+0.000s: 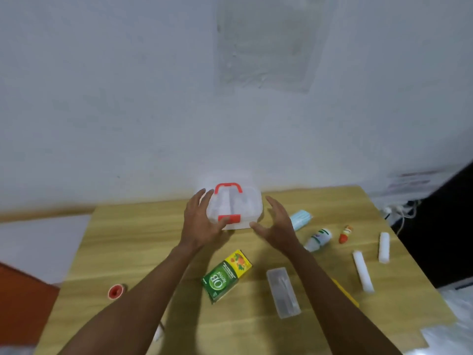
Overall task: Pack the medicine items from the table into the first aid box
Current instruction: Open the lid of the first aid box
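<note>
The first aid box point(234, 207) sat lid-closed at the tabletop's point(143, 252) far edge. The left hand point(202, 224) lay open-fingered against its side, thumb by the red latch point(229, 219), probably to undo it; the right hand point(277, 221) hovered open and empty beside it. The green carton point(225, 276), clear case point(282, 292), bottle point(318, 239) and gauze rolls point(363, 271) lay unpacked nearby, none obstructing.

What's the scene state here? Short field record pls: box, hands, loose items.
box: first aid box, clear with red handle and latch, lid closed, at table's far middle
left hand: on the box's left side, thumb at the red latch
right hand: open, just right of the box, contact unclear
packed: nothing visible yet
on table: green carton, clear case, masks, bottle, orange tube, two white rolls, red tape
</note>
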